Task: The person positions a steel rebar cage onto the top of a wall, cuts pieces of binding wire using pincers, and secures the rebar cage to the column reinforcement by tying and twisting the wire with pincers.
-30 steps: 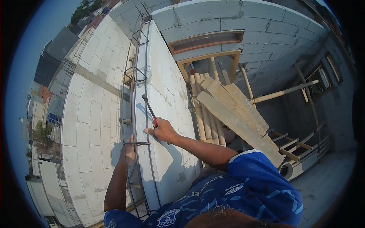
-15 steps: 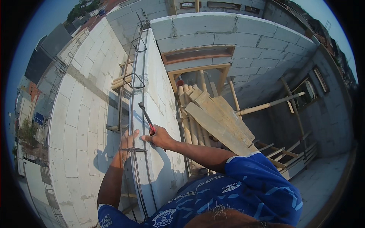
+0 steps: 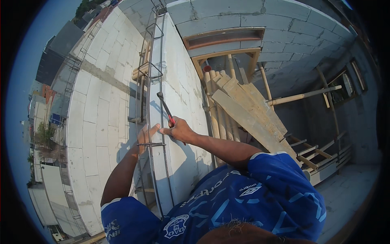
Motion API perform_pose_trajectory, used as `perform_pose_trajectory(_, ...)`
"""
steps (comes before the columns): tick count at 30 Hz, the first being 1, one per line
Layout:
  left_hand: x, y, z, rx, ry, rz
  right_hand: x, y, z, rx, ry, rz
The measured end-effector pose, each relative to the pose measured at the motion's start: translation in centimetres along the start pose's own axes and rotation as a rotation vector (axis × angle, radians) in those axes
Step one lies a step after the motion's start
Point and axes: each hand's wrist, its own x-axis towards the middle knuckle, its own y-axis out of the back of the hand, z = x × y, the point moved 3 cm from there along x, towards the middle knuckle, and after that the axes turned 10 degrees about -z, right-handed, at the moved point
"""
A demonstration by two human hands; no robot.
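Note:
My right hand point(image 3: 180, 130) is closed around the red grips of a pair of pincers point(image 3: 165, 107). Their dark head points away from me over the wall top, and the thumb reaches toward my left hand. My left hand point(image 3: 145, 135) is at the left side of the rebar cage point(image 3: 148, 97), its fingers bent about a long bar and partly hidden by it. A square stirrup point(image 3: 151, 144) crosses the long bars just below both hands. Under the cage runs the pale block wall point(image 3: 172, 118).
Right of the wall lie planks point(image 3: 248, 110) on bamboo poles point(image 3: 217, 118), beside a wooden door frame point(image 3: 227, 55). A bamboo pole point(image 3: 304, 95) juts across the room on the right. Another block wall point(image 3: 95, 134) stands left, beyond a narrow gap. Wooden slats point(image 3: 313, 154) lean lower right.
The view has shifted, so the scene sits further right and higher. My hands stay close together above the same stirrup; the pincers remain in my right hand.

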Motion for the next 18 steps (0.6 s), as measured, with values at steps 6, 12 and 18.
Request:
perform_pose_trajectory(6,1.4,2.3,-2.7,0.088,-0.103,0.052,-0.2,-0.2,0.1,0.049,0.030,0.021)
perform_pose_trajectory(12,1.1,0.4,0.2,0.152,-0.102,0.025,-0.5,0.8,0.4,0.081,0.020,0.034)
perform_pose_trajectory(18,0.7,0.6,-1.1,0.046,0.168,0.090,-0.6,0.5,0.3,0.062,0.007,0.053)
